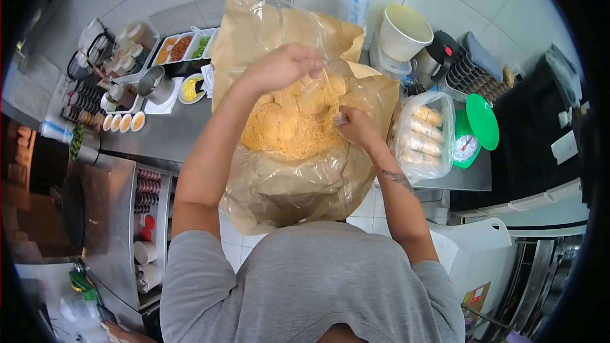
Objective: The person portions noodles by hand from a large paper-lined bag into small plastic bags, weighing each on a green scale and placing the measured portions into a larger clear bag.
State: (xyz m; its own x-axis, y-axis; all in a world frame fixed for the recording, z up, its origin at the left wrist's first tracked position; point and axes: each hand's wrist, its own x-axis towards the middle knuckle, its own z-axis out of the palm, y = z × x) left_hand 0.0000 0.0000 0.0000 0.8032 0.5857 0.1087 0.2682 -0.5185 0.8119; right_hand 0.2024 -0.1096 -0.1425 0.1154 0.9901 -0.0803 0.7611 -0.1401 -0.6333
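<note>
A large brown paper sheet with clear plastic [279, 194] lies opened out on the counter, holding a heap of thin yellow noodles [289, 143]. Rounded bundles show at the top of the heap, with loose strands around them. Over the heap's far side is my left hand [289, 67], raised, its fingers curled around a few strands that hang down from them. My right hand [356, 125] is lower, at the heap's right edge, with fingertips pinched on noodle strands. The palms of both hands are hidden.
Right of the paper stands a clear bag of packed rolls [422, 136], then a green scale [467, 149]. Behind are a white tub [405, 32] and a black kettle [437, 54]. Leftward sit topping trays [181, 49], a metal pot [154, 84] and small sauce cups [127, 122].
</note>
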